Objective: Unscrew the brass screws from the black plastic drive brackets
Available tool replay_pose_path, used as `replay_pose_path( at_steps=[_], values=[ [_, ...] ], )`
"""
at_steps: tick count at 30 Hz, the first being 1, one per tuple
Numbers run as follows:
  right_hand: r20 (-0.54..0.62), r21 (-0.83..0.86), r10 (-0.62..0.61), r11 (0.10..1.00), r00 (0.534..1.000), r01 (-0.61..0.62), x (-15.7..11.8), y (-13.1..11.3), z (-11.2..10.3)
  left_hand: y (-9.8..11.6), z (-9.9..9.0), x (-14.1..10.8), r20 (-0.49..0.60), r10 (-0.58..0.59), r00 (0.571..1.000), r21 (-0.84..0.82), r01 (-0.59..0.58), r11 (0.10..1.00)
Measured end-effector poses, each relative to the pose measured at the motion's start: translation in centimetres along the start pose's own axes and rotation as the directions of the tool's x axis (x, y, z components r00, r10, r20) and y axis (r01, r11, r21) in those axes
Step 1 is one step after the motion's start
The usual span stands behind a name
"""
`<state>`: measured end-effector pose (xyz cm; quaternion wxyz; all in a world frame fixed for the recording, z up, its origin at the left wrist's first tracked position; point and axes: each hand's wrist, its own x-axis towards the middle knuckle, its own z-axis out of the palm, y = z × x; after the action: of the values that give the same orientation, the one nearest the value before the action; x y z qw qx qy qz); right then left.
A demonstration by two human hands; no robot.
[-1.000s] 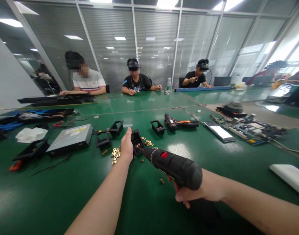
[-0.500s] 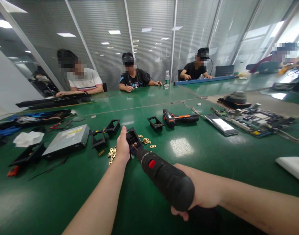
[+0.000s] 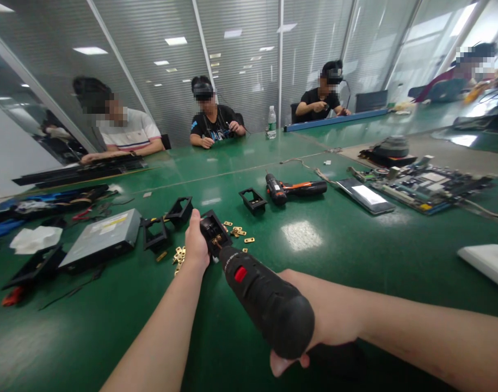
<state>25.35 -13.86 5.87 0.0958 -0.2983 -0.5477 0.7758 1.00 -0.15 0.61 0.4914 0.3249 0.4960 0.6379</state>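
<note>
Now: driver tip in held bracket

Left hand clamps one black bracket against the table, thumb up along its near side. Right hand is wrapped tight round one black driver, red button on top, its bit down in the bracket.

Counted from the bracket: three more empty black frames, two just left of it, one beyond to the right. Brass clips in two small heaps, one just right of it, one just left by the wrist. One grey drive further left. One orange driver lying beyond-right, one phone and one circuit board well right. One bottle far behind. Four other people sit at the far side.
</note>
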Motion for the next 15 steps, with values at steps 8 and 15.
replay_pose_path(
  at_steps=[8,15],
  values=[
    [-0.017,-0.034,-0.006,0.999,1.0,0.005,-0.11,-1.04,0.67,0.27,0.22,-0.14,0.009,0.017,1.0,0.006,-0.017,1.0],
    [-0.025,0.004,0.003,1.0,1.0,-0.003,-0.17,-0.93,0.49,0.49,0.5,-0.42,0.011,0.036,0.999,0.022,-0.036,0.999]
  ],
)
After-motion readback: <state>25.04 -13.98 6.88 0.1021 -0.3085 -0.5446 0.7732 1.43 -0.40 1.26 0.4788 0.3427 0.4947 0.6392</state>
